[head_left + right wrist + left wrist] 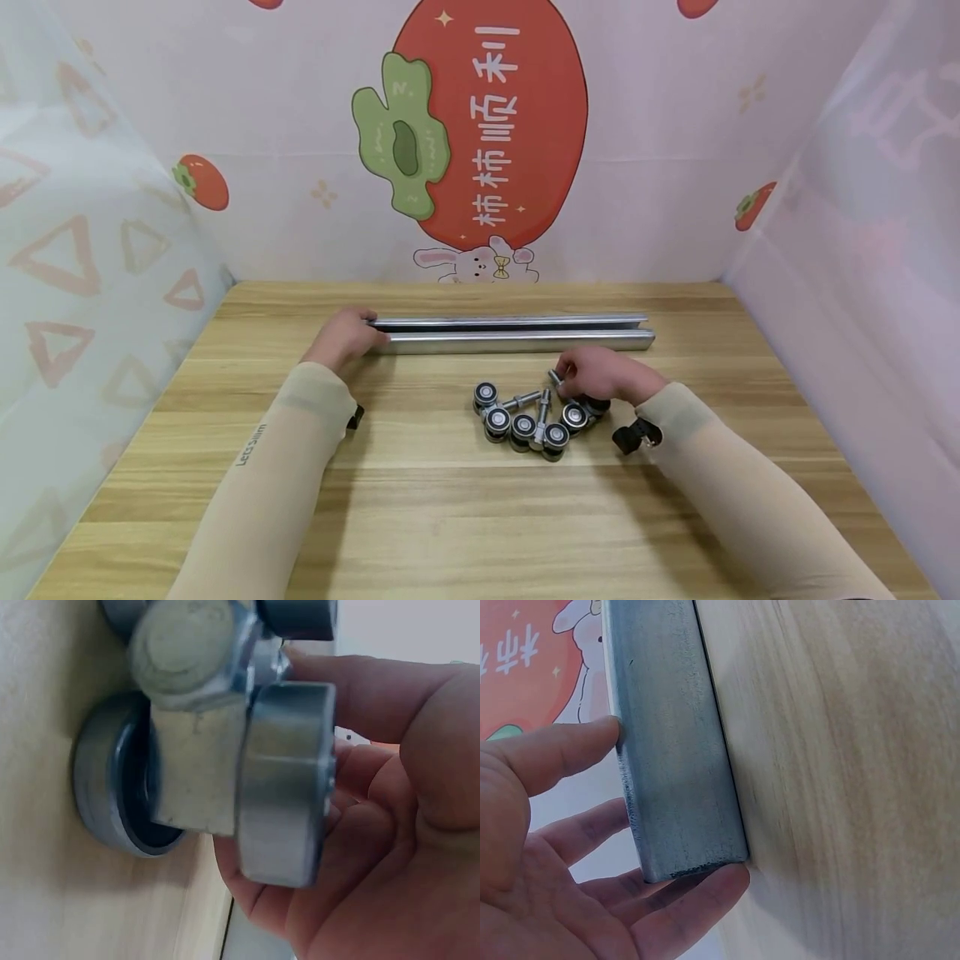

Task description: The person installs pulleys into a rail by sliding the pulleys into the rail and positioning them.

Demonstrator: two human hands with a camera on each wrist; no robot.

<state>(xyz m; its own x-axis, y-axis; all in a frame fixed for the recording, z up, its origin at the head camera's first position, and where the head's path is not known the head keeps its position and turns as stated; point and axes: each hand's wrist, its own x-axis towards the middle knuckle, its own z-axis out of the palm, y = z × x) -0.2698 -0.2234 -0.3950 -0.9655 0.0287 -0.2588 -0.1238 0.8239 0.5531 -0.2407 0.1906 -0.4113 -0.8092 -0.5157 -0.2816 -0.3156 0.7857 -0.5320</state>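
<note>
A long silvery metal channel rail [517, 342] lies across the far part of the table, its slot facing up. At its left end is my left hand [341, 340], with the thumb on one edge and fingertips against the cut end [705, 868]. My right hand [606, 373] grips the bolt of a hanger roller [574, 417] nearer me, on the rail's right side. Close up, that roller's wheels [285, 784] and bolt head [187, 645] hide part of the curled fingers. Two more hanger rollers, one at left [497, 422] and one in the middle [555, 436], lie beside it with bolts pointing away from me.
The wood-grain table [465, 533] carries the rail and rollers. A printed curtain [300, 225] hangs behind its far edge, and more sheets hang at the left and right sides. Both forearms reach in from the near edge.
</note>
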